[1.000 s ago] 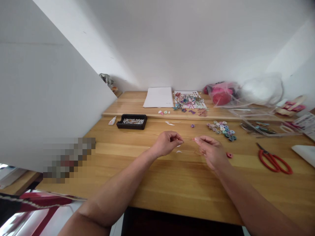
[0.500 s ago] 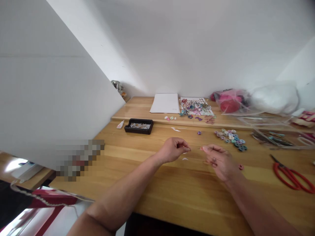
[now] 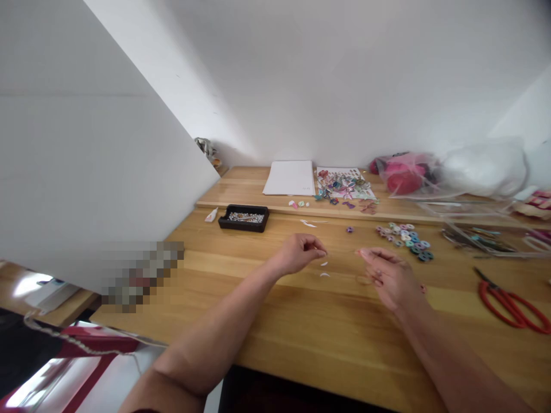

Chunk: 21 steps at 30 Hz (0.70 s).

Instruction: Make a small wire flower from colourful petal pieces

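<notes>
Over the middle of the wooden table, my left hand (image 3: 299,253) is pinched at the fingertips; what it holds is too small to name. To its right, my right hand (image 3: 387,274) pinches a tiny reddish item that I cannot make out. A faint thin line seems to run between the two hands, which are apart. Small white slivers (image 3: 325,275) lie on the wood below and between them. A purple bead-like piece (image 3: 349,229) sits beyond the hands. Several coloured thread spools (image 3: 404,235) are grouped past my right hand.
Red-handled scissors (image 3: 508,304) lie at the right. A black tray (image 3: 244,218) of small beads and a white tube (image 3: 211,215) are at the back left. On the raised shelf are white paper (image 3: 289,178), colourful pieces (image 3: 344,184) and plastic bags (image 3: 482,169). A clear box (image 3: 486,238) holds tools.
My hands have moved slightly farther apart, the left one a little leftward and the right one a little rightward. The whole view has shifted slightly.
</notes>
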Available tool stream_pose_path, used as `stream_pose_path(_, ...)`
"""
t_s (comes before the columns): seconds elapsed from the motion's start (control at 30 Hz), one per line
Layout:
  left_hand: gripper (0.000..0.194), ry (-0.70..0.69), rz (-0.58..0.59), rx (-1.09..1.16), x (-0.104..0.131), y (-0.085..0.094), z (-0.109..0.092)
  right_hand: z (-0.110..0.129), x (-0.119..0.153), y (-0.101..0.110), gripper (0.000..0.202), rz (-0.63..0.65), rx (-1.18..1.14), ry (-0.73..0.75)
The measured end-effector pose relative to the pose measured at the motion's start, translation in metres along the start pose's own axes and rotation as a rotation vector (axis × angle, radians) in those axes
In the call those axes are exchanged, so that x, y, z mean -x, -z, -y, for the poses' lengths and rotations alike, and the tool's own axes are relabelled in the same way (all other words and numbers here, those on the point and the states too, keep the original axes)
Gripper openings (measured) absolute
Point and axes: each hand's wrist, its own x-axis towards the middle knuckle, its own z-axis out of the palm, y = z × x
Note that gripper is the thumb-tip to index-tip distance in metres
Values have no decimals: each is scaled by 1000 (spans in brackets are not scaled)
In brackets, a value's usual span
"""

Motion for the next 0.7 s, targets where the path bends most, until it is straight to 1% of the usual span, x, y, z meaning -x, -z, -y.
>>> stream_pose_path(0.17,17,27,-31,-65,-3,21,1,4,-1,-1,32,-53,-17,28)
stream_pose_path(0.37,19,83,-42,-75,1,31,-6,3,-3,1,32,-35,-4,29)
stream_pose_path(0.5,19,69,13,-154,2,37,-9,1,-4,5,30,-19,1,21)
stream_pose_path(0.7,15,120,68,-197,2,41,-5,1,-3,4,31,-5,38,31)
